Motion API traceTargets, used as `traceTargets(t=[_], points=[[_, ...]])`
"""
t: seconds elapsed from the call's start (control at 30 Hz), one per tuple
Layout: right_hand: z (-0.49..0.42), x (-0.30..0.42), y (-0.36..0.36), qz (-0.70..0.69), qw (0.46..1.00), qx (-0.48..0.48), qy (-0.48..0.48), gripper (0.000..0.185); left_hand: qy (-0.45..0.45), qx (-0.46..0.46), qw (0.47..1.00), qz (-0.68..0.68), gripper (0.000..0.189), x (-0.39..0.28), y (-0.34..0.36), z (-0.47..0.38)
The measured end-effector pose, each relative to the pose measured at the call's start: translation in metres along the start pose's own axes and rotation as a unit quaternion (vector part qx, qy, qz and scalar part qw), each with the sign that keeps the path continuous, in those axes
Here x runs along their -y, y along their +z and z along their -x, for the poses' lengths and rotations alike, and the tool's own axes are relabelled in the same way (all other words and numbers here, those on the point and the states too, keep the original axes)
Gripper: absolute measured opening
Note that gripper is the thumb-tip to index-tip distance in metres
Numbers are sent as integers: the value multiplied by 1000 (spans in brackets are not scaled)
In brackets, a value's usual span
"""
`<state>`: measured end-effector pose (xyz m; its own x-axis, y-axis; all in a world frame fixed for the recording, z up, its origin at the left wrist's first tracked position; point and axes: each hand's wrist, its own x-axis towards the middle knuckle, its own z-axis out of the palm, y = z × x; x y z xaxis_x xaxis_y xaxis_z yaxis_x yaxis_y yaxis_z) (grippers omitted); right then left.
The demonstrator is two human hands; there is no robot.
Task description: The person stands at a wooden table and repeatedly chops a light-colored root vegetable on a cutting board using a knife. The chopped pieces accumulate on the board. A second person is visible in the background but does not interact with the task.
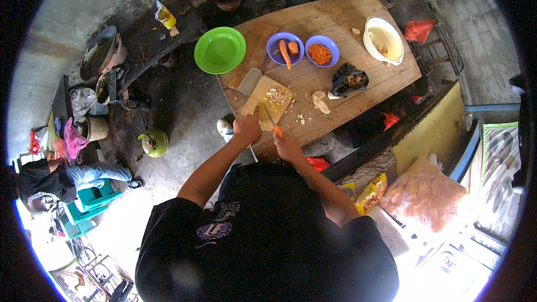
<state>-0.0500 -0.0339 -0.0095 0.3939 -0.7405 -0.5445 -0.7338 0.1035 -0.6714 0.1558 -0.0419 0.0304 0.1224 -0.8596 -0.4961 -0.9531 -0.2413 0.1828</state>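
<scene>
My right hand [288, 147] grips the orange handle of a kitchen knife [268, 114], its blade over a light cutting board [254, 96]. My left hand [248, 128] is at the board's near left edge, the index finger extended onto it beside the blade. Whether its other fingers hold anything is hidden. Chopped pale pieces, perhaps garlic [277, 95], lie heaped on the board's far part. A flat ridged grater [250, 81] lies beyond the board. Peel scraps [320, 102] and small pale bits are on the wooden table [348, 21] to the right.
A green plate [220, 50] stands at the table's far left. Purple bowls hold carrots [285, 53] and shredded carrot [320, 54]. A black plastic bag [350, 79] and a white tub [383, 42] stand right. A gas cylinder [153, 142] and a seated person [63, 180] are left.
</scene>
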Motion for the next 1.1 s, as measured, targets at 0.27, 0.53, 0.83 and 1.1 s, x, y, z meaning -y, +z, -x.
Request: traceTargets(t=[0.27, 0.53, 0.83, 1.1], points=[[6, 27, -7, 56, 998, 2, -21, 62, -7, 2, 1000, -12, 77, -2, -1, 3], [19, 52, -16, 159, 986, -24, 36, 60, -20, 12, 1000, -1, 75, 2, 11, -3], [6, 10, -26, 28, 999, -7, -16, 60, -38, -25, 983, 178, 70, 28, 29, -3], [21, 32, -37, 25, 998, -51, -35, 49, -36, -179, 908, 376, 38, 43, 46, 2]])
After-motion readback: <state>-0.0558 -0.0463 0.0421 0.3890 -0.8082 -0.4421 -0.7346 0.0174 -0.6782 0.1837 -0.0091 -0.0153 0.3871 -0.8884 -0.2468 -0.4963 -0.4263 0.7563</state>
